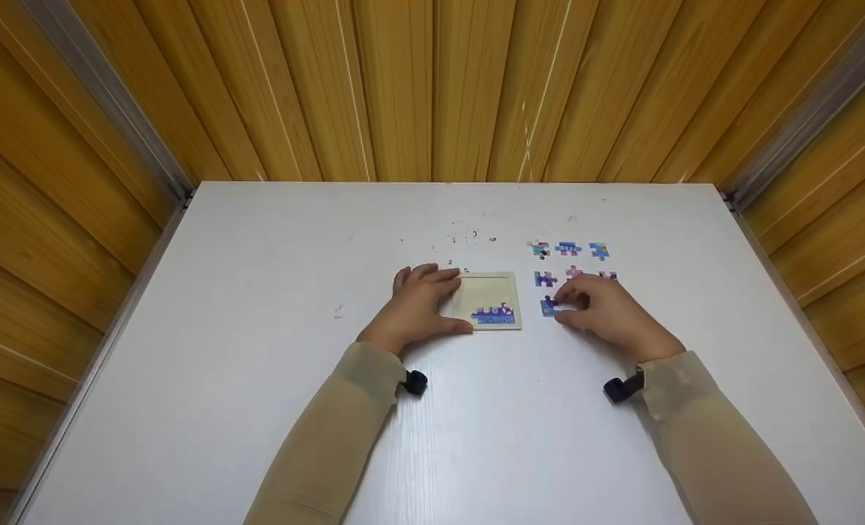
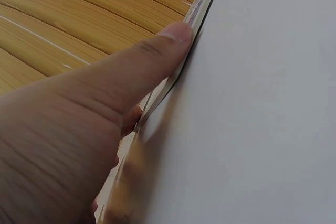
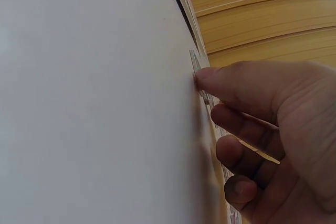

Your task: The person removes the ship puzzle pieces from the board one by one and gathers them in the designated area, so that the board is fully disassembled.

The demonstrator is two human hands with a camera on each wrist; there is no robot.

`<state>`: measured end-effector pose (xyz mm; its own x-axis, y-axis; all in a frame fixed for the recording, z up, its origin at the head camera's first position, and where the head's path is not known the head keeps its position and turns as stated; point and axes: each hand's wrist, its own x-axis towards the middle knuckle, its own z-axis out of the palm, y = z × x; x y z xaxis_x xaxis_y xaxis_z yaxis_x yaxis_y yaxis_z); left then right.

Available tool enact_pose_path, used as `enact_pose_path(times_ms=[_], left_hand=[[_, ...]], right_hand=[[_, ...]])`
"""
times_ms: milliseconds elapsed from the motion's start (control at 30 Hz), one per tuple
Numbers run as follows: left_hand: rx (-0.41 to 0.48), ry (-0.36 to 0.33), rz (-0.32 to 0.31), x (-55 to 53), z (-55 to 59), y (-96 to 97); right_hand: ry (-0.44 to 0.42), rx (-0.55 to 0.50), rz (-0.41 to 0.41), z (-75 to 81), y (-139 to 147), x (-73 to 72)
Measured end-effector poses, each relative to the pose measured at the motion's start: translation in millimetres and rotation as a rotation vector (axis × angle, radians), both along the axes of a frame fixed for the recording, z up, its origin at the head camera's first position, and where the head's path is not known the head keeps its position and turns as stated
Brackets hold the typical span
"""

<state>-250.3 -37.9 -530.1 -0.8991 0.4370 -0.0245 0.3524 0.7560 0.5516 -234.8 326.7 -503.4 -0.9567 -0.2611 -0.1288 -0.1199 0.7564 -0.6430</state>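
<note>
A small square puzzle tray [image 1: 483, 290] with a pale frame lies on the white table. Joined blue and purple pieces [image 1: 494, 316] fill its lower right part. My left hand [image 1: 421, 306] holds the tray from the left, thumb along the near edge and fingers at the far left corner. To the right of the tray, my right hand [image 1: 611, 310] pinches a blue and purple jigsaw piece [image 1: 547, 308] by its right side. In the right wrist view the thumb [image 3: 210, 78] presses on that piece [image 3: 194, 60], seen edge-on; the other fingers are bent.
Several loose jigsaw pieces [image 1: 568, 249] lie in rows beyond the right hand, some partly covered by it. Dark specks [image 1: 475, 234] dot the table [image 1: 272, 292] behind the tray. Wood-patterned walls [image 1: 396, 87] enclose the back and sides.
</note>
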Motion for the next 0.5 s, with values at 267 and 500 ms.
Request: enact_pose_path(times_ms=[267, 500], left_hand=[[-0.003, 0.003, 0.006, -0.1, 0.5, 0.3], [0.001, 0.017, 0.001, -0.2, -0.2, 0.4]], right_hand=[[0.029, -0.056, -0.004, 5.4, -15.3, 2.0], [0.068, -0.095, 0.053, 13.3, -37.7, 2.4]])
